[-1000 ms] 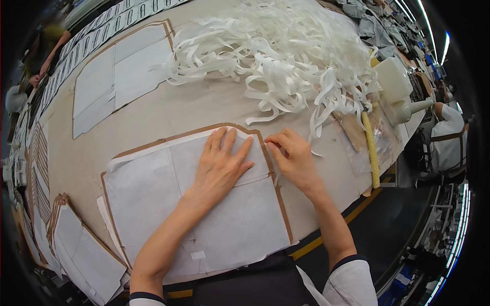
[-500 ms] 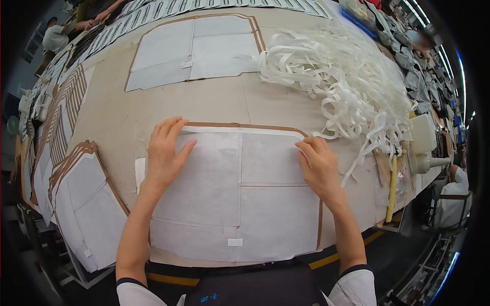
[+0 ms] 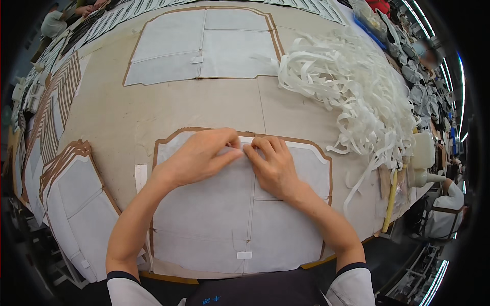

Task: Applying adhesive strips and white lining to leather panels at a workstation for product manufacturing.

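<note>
Clock directions are taken from the middle of the near panel, twelve pointing away from the wearer. At six, a dark apron borders the bench. The near panel, white with brown edging, lies flat on the bench directly before the wearer. A small white label sits on it at six. A white strip runs along the panel's far border, inside the brown edging.

Both hands are at that border, close together. The left hand, at eleven, has its fingers curled and its thumb near the forefinger; whether it grips anything cannot be told. The right hand, at one, has bent fingers, with thumb and forefinger drawn close over the strip; a pinch cannot be confirmed.

At nine, a stack of brown-edged white panels lies at an angle. At three rests a yellow rod; a pale plastic bottle is between two and three. A loose heap of white tape occupies one to two. At ten lie striped pieces. Further off, between eleven and twelve, a second brown-edged panel lies flat. Beyond it runs a row of slotted pale pieces.
</note>
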Available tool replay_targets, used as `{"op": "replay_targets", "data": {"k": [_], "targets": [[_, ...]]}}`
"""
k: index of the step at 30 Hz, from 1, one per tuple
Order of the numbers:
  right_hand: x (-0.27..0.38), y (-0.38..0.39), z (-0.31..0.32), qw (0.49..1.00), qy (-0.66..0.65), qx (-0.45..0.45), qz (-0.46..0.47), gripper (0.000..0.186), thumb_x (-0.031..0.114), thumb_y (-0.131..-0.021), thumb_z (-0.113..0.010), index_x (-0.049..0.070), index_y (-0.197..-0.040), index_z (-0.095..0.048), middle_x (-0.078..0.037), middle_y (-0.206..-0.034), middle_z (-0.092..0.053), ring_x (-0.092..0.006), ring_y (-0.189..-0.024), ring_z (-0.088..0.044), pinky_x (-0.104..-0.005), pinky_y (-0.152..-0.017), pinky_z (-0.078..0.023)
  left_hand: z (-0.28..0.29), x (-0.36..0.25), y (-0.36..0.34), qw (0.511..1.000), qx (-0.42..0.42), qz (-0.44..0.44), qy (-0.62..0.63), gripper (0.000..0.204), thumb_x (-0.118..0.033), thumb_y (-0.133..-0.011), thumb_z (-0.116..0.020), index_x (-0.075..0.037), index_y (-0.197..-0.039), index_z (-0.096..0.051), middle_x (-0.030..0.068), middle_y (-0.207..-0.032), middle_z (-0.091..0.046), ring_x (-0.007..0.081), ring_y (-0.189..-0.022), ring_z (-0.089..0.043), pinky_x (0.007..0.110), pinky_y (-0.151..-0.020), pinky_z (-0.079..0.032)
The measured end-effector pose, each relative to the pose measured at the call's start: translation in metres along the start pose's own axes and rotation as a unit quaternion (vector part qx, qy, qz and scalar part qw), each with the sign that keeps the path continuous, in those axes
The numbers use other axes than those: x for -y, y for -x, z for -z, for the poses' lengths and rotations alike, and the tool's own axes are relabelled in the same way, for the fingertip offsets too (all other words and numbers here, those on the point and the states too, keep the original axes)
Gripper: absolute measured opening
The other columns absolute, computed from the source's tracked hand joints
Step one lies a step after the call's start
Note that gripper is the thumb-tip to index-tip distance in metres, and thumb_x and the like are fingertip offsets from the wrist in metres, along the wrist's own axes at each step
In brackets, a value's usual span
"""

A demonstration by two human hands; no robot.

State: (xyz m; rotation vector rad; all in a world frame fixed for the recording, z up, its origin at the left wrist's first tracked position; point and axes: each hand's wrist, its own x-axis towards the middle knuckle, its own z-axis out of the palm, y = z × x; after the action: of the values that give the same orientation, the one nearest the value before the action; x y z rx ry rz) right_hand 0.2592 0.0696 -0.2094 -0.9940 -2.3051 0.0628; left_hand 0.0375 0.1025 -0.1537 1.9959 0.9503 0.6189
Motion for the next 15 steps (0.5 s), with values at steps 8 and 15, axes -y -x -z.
{"op": "replay_targets", "data": {"k": [8,15], "targets": [[0.000,0.006,-0.002,1.000,-0.001,0.007,-0.016,0.037,-0.001,-0.070,-0.063,-0.004,-0.107,-0.062,-0.014,-0.108,-0.057,-0.0311,-0.102,-0.058,-0.0419,-0.085,-0.047,0.060,0.019,0.004,0.986,-0.036,0.162,-0.002,0.017,-0.014,-0.091,-0.067,0.002,-0.088,-0.065,0.0047,-0.075,-0.065,0.0112,-0.067,-0.059,0.027,-0.065,-0.048],[-0.002,0.006,0.005,0.999,-0.016,0.016,-0.045,0.037,-0.003,-0.071,-0.065,-0.003,-0.108,-0.061,-0.015,-0.108,-0.058,-0.0317,-0.099,-0.059,-0.0414,-0.082,-0.049,0.052,0.044,0.015,0.966,-0.048,0.252,0.043,0.016,-0.014,-0.090,-0.070,0.000,-0.083,-0.066,-0.0013,-0.068,-0.058,0.0060,-0.058,-0.052,0.023,-0.054,-0.042]]}}
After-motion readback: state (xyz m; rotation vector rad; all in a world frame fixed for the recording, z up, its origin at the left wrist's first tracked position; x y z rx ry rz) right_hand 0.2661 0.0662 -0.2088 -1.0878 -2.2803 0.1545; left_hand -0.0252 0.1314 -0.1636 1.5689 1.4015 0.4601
